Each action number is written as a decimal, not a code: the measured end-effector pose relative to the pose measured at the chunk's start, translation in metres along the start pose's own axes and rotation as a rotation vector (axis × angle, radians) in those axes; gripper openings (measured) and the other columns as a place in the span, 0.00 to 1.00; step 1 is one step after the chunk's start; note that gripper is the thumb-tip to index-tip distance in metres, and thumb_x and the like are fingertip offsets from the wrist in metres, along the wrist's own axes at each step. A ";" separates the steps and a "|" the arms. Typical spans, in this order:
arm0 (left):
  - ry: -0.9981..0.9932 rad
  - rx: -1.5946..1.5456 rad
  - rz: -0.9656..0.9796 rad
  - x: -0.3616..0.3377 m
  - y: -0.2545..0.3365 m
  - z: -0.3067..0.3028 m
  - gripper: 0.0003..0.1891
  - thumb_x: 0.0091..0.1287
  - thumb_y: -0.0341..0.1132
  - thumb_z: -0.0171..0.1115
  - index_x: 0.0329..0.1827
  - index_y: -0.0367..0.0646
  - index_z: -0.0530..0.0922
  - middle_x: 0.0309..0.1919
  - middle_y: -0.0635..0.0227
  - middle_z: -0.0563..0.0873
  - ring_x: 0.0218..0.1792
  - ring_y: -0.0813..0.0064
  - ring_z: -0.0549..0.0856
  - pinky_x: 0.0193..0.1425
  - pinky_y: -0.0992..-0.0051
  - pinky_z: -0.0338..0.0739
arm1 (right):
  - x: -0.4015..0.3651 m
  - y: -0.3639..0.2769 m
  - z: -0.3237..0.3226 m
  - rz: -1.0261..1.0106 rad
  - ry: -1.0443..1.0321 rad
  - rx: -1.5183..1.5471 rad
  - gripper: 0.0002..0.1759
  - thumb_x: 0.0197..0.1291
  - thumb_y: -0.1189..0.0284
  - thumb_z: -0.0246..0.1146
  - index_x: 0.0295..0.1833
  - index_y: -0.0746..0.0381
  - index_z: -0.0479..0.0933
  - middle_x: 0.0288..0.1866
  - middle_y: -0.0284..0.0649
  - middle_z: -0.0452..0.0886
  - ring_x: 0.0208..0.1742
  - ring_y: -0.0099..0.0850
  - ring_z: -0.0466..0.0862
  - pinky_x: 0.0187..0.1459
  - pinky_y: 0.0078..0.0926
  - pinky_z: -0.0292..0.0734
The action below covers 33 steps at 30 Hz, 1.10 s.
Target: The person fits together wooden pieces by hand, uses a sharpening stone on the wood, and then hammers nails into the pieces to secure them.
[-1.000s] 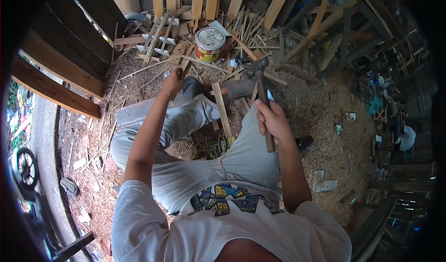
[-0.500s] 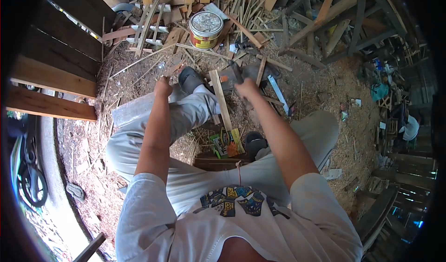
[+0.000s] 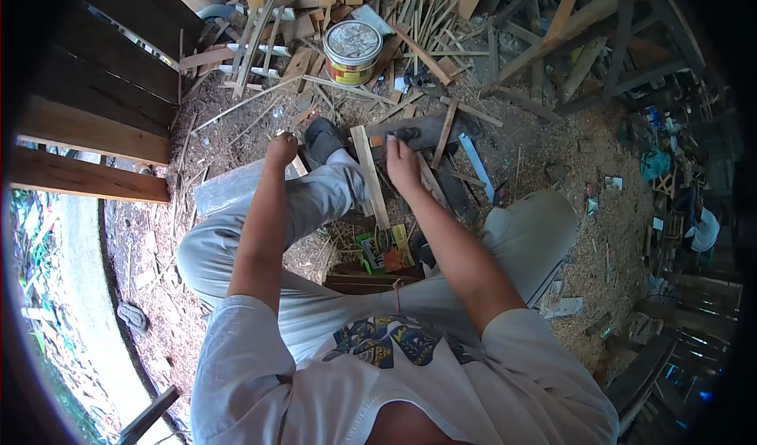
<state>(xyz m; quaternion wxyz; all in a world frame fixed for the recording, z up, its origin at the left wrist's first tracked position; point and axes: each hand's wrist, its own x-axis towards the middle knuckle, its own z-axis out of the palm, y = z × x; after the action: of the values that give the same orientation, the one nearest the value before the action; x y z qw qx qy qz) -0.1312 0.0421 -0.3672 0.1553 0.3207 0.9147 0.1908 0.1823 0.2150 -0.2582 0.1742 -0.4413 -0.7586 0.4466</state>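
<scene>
My right hand [image 3: 403,165] is closed around what looks like a hammer [image 3: 406,134], its dark head just beyond my fingers. The handle is mostly hidden by the hand. My left hand [image 3: 281,148] is closed near my left shoe, thumb and fingers pressed together; a small pale bit shows at the fingertips, too small to name. Between the hands a pale wooden slat [image 3: 370,178] lies lengthwise, touching neither hand. At its near end are green and yellow packets [image 3: 384,249] on a dark wooden box [image 3: 371,279].
A paint bucket [image 3: 352,53] with a spattered lid stands ahead among scattered wood offcuts. A blue-white strip [image 3: 476,167] lies to the right. A grey board [image 3: 229,187] rests by my left leg. Wooden framework [image 3: 587,31] rises at far right; another person [image 3: 702,228] sits beyond.
My right hand has come slightly left and lower, and the blurred, raised dark tool now shows lower and flatter. My left hand stays near the shoe, slightly turned. The view has shifted a little.
</scene>
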 end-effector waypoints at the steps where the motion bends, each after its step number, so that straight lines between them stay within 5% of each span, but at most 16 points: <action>1: 0.146 -0.074 0.007 -0.017 0.025 -0.020 0.19 0.73 0.45 0.56 0.53 0.42 0.88 0.51 0.40 0.88 0.55 0.38 0.87 0.63 0.49 0.81 | -0.010 -0.017 0.000 0.024 -0.004 0.049 0.32 0.80 0.47 0.47 0.50 0.66 0.80 0.52 0.61 0.85 0.58 0.66 0.81 0.59 0.54 0.75; 3: 0.260 -0.085 0.006 -0.039 0.051 -0.041 0.17 0.72 0.44 0.60 0.50 0.42 0.89 0.50 0.44 0.89 0.54 0.41 0.87 0.62 0.51 0.82 | -0.007 -0.001 0.024 -0.087 -0.045 0.245 0.33 0.80 0.44 0.47 0.48 0.66 0.80 0.47 0.58 0.86 0.52 0.61 0.84 0.55 0.49 0.77; 4: 0.298 -0.134 0.119 -0.051 0.059 -0.053 0.16 0.73 0.43 0.60 0.50 0.42 0.89 0.51 0.45 0.89 0.55 0.42 0.86 0.63 0.53 0.81 | 0.003 0.023 0.038 0.103 -0.173 0.401 0.33 0.77 0.40 0.52 0.48 0.63 0.80 0.42 0.50 0.86 0.45 0.50 0.86 0.53 0.47 0.77; 5: 0.336 -0.178 0.233 -0.060 0.064 -0.064 0.15 0.73 0.42 0.61 0.50 0.42 0.89 0.52 0.47 0.89 0.56 0.43 0.86 0.64 0.54 0.80 | -0.003 0.014 0.032 0.085 -0.177 0.413 0.33 0.77 0.40 0.52 0.48 0.63 0.80 0.42 0.50 0.86 0.45 0.50 0.86 0.53 0.47 0.77; 7: 0.309 -0.187 0.223 -0.079 0.078 -0.086 0.16 0.75 0.42 0.60 0.50 0.41 0.89 0.53 0.47 0.88 0.58 0.45 0.85 0.66 0.56 0.79 | -0.025 -0.021 0.010 0.286 -0.475 0.522 0.31 0.73 0.38 0.58 0.61 0.55 0.77 0.45 0.38 0.84 0.47 0.30 0.84 0.48 0.31 0.77; 9: 0.242 -0.233 0.123 -0.096 0.092 -0.104 0.18 0.77 0.44 0.56 0.51 0.41 0.89 0.53 0.45 0.87 0.58 0.44 0.85 0.66 0.56 0.78 | -0.047 -0.047 0.002 0.358 -0.534 0.539 0.35 0.70 0.41 0.65 0.66 0.57 0.72 0.50 0.39 0.83 0.47 0.31 0.84 0.47 0.32 0.78; 13: 0.246 -0.355 0.133 -0.127 0.110 -0.134 0.20 0.79 0.44 0.51 0.53 0.41 0.89 0.49 0.43 0.89 0.56 0.43 0.86 0.64 0.55 0.78 | -0.039 -0.033 0.036 0.168 -0.537 0.299 0.35 0.65 0.54 0.74 0.68 0.61 0.70 0.52 0.41 0.83 0.49 0.32 0.85 0.47 0.32 0.80; 15: 0.274 -0.389 0.155 -0.132 0.105 -0.140 0.20 0.78 0.43 0.51 0.53 0.40 0.89 0.47 0.43 0.90 0.54 0.43 0.88 0.62 0.55 0.79 | -0.043 -0.035 0.036 0.086 -0.547 0.287 0.28 0.69 0.58 0.70 0.65 0.62 0.71 0.51 0.42 0.83 0.43 0.32 0.86 0.41 0.34 0.82; 17: 0.319 -0.486 0.139 -0.132 0.109 -0.154 0.21 0.78 0.43 0.51 0.53 0.39 0.89 0.47 0.42 0.90 0.54 0.44 0.88 0.61 0.56 0.80 | -0.044 -0.049 0.023 0.232 -0.604 0.520 0.15 0.77 0.68 0.54 0.61 0.65 0.72 0.46 0.44 0.83 0.36 0.34 0.87 0.35 0.38 0.84; 19: 0.333 -0.467 0.172 -0.132 0.109 -0.166 0.19 0.75 0.38 0.51 0.54 0.39 0.88 0.49 0.43 0.90 0.56 0.45 0.88 0.64 0.57 0.79 | -0.044 -0.067 0.004 0.280 -0.431 0.507 0.13 0.78 0.72 0.49 0.57 0.66 0.75 0.42 0.43 0.83 0.36 0.36 0.87 0.35 0.38 0.84; 22: 0.203 -0.249 0.268 -0.118 0.106 -0.168 0.22 0.66 0.31 0.50 0.58 0.40 0.87 0.55 0.43 0.89 0.63 0.50 0.86 0.70 0.61 0.77 | -0.040 -0.075 -0.032 0.177 -0.436 0.454 0.12 0.79 0.72 0.48 0.55 0.66 0.75 0.39 0.42 0.82 0.32 0.33 0.85 0.33 0.35 0.82; 27: -0.096 -0.220 0.562 -0.159 0.153 -0.164 0.36 0.66 0.39 0.71 0.77 0.36 0.71 0.71 0.46 0.80 0.74 0.56 0.77 0.80 0.62 0.68 | -0.051 -0.134 -0.095 0.009 -0.605 0.528 0.13 0.80 0.65 0.55 0.57 0.62 0.77 0.37 0.38 0.81 0.27 0.28 0.82 0.27 0.31 0.79; 29: -0.028 -0.141 0.683 -0.177 0.186 -0.177 0.41 0.65 0.46 0.75 0.78 0.35 0.70 0.68 0.45 0.82 0.72 0.57 0.79 0.78 0.62 0.70 | -0.078 -0.173 -0.134 -0.049 -0.601 0.518 0.14 0.80 0.64 0.55 0.51 0.64 0.79 0.29 0.35 0.80 0.24 0.25 0.82 0.26 0.27 0.77; 31: 0.056 -0.401 0.791 -0.196 0.217 -0.194 0.36 0.68 0.44 0.74 0.74 0.33 0.73 0.58 0.52 0.88 0.60 0.61 0.87 0.67 0.65 0.78 | -0.095 -0.201 -0.165 -0.120 -0.667 0.530 0.16 0.79 0.60 0.58 0.54 0.63 0.79 0.30 0.32 0.80 0.25 0.22 0.81 0.26 0.24 0.77; 32: -0.021 -0.561 0.713 -0.172 0.215 -0.179 0.27 0.71 0.40 0.71 0.68 0.34 0.76 0.44 0.61 0.90 0.43 0.68 0.89 0.50 0.68 0.83 | -0.095 -0.206 -0.173 -0.228 -0.684 0.509 0.20 0.78 0.55 0.60 0.56 0.62 0.80 0.32 0.30 0.79 0.25 0.20 0.80 0.27 0.23 0.77; 33: -0.023 -0.566 0.724 -0.175 0.224 -0.184 0.27 0.71 0.40 0.71 0.68 0.34 0.76 0.44 0.61 0.90 0.43 0.68 0.89 0.50 0.68 0.83 | -0.098 -0.211 -0.180 -0.229 -0.673 0.504 0.20 0.78 0.55 0.60 0.56 0.62 0.80 0.32 0.30 0.79 0.25 0.20 0.80 0.27 0.23 0.77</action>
<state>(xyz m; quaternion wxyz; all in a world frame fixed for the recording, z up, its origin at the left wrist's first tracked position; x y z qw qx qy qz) 0.0425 0.0452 -0.0766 0.1701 0.5668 0.6538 0.4716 0.2459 0.1838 0.0274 0.0680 -0.1278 -0.6846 0.7144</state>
